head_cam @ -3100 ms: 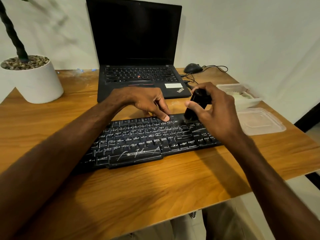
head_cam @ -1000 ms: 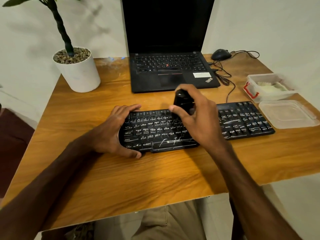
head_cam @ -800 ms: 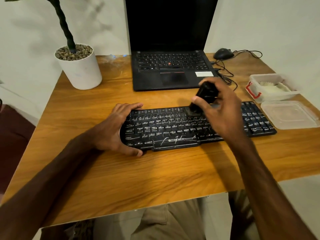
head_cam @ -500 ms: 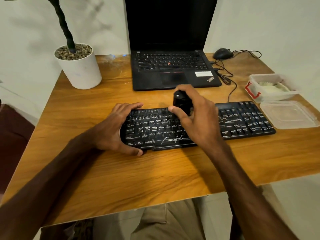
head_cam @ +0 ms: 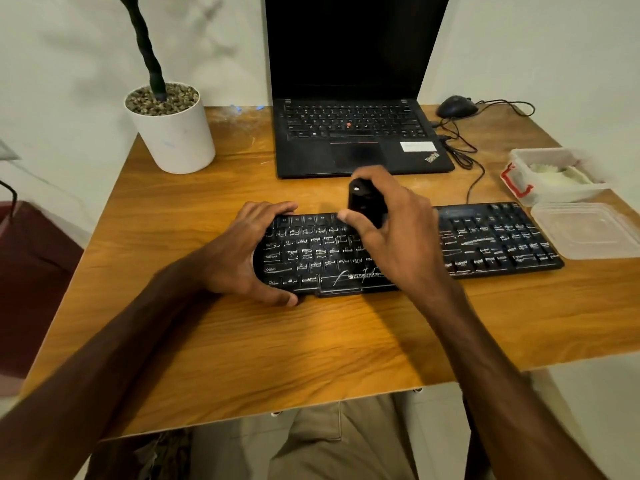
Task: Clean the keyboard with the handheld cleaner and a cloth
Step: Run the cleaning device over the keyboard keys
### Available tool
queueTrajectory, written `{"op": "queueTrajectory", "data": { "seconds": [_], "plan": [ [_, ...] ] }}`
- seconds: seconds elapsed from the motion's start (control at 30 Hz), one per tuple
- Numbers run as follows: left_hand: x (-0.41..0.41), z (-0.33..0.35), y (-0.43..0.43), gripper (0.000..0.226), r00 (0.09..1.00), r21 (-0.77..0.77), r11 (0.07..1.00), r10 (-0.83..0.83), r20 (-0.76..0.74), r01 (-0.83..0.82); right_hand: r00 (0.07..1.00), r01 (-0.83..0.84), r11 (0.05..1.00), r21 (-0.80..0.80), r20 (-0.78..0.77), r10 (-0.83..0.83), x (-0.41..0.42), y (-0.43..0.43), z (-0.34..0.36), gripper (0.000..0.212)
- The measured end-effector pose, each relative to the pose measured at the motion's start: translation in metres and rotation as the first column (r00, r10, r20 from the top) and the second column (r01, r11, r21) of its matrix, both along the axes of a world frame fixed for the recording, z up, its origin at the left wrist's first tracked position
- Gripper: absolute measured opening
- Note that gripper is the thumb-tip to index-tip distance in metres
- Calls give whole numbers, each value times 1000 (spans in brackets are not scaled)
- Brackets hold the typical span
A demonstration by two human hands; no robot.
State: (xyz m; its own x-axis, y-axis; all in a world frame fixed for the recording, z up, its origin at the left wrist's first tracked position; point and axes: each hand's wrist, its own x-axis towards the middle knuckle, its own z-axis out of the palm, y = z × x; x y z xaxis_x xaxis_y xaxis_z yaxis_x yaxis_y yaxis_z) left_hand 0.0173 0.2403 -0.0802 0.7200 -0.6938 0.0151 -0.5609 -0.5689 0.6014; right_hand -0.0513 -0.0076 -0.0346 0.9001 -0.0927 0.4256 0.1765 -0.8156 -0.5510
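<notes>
The long black plastic keyboard with white-smeared keys (head_cam: 311,249) lies on the wooden counter (head_cam: 277,344), just in front of the open black laptop (head_cam: 349,133); its long axis runs left to right, the right end a little farther from the person, the space-bar row facing them. The left hand (head_cam: 239,261) grips the keyboard's left end, fingers curled over the far edge and thumb against the near edge. The right hand (head_cam: 398,237) is wrapped round the small black handheld cleaner (head_cam: 363,202), thumb on its left side; the cleaner stands nearly upright over the upper key rows left of centre, top leaning slightly away, its working end hidden behind the palm, so whether it touches the keys I cannot tell. The keyboard looks a stiff, light slab likely to skid on smooth wood, so bracing it by an end edge suits it; the keycaps probably want only light pressure. The cleaner seems light, hard and smooth, best held round its middle. A clear plastic tub (head_cam: 519,157) to the right holds something pale, perhaps the cloth; its flat clear lid (head_cam: 588,233) lies beside the keyboard's right end.
</notes>
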Motion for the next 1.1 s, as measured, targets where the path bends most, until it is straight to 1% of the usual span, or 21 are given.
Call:
{"op": "queueTrajectory", "data": {
  "seconds": [0.07,0.1,0.17,0.27,0.37,0.43,0.5,0.53,0.57,0.63,0.7,0.73,0.8,0.87,0.9,0.93,1.0,1.03,1.07,1.1],
  "plan": [
    [-1,-1,-1,143,1000,-10,1000,4,18,-4,995,-85,962,261,-27,95,6,1,7,40],
    [-2,-1,-1,143,1000,-15,1000,5,23,-4,995,-81,944,320,-22,93,9,-4,11,39],
    [-2,0,-2,145,1000,-26,1000,4,20,-3,999,-22,960,278,-23,30,10,-17,15,39],
    [-2,1,-1,151,1000,-47,999,6,-1,-6,999,36,995,97,-37,-33,7,-20,13,42],
    [-2,-1,0,156,1000,-74,997,5,-27,-7,999,-19,1000,16,-34,20,7,8,7,45],
    [-3,-1,1,156,999,-89,996,6,-40,-9,992,-122,991,51,-16,123,11,26,5,43],
    [-4,0,1,156,999,-99,995,6,-37,-9,981,-187,965,183,-22,195,17,30,7,42],
    [-4,0,1,156,999,-99,995,4,-33,-8,982,-175,958,228,-34,187,18,25,9,42],
    [-3,0,1,156,999,-97,995,3,-32,-6,986,-139,963,230,-54,155,18,18,12,42],
    [-3,0,1,155,999,-89,996,3,-32,-6,993,-38,992,119,-106,50,14,3,19,44],
    [-1,-1,1,155,1000,-81,997,4,-25,-6,992,48,998,-43,-110,-53,9,-5,26,46],
    [0,-1,1,155,1000,-77,997,3,-20,-5,992,70,993,-100,-101,-80,7,-4,29,47],
    [0,-2,2,155,1000,-72,997,5,-15,-6,993,58,987,-151,-97,-73,4,10,28,48],
    [-1,-1,1,154,1000,-72,997,6,-15,-7,998,5,985,-173,-55,-14,5,32,19,46],
    [-1,-1,1,153,1000,-76,997,6,-16,-7,999,-35,989,-147,-21,33,7,43,14,45],
    [-2,0,1,152,1000,-80,997,7,-17,-8,996,-87,993,-79,-6,87,10,51,10,44],
    [-2,1,2,151,1000,-84,996,14,-13,-15,984,-178,975,134,0,180,18,54,9,41],
    [-3,1,2,151,1000,-85,996,16,-12,-17,981,-189,956,225,13,191,22,48,10,39],
    [-2,1,2,152,1000,-83,996,15,-14,-16,985,-169,946,276,16,172,23,40,13,37],
    [-2,1,2,153,1000,-78,997,11,-18,-12,991,-130,950,285,7,133,23,29,17,37]
  ]
}}
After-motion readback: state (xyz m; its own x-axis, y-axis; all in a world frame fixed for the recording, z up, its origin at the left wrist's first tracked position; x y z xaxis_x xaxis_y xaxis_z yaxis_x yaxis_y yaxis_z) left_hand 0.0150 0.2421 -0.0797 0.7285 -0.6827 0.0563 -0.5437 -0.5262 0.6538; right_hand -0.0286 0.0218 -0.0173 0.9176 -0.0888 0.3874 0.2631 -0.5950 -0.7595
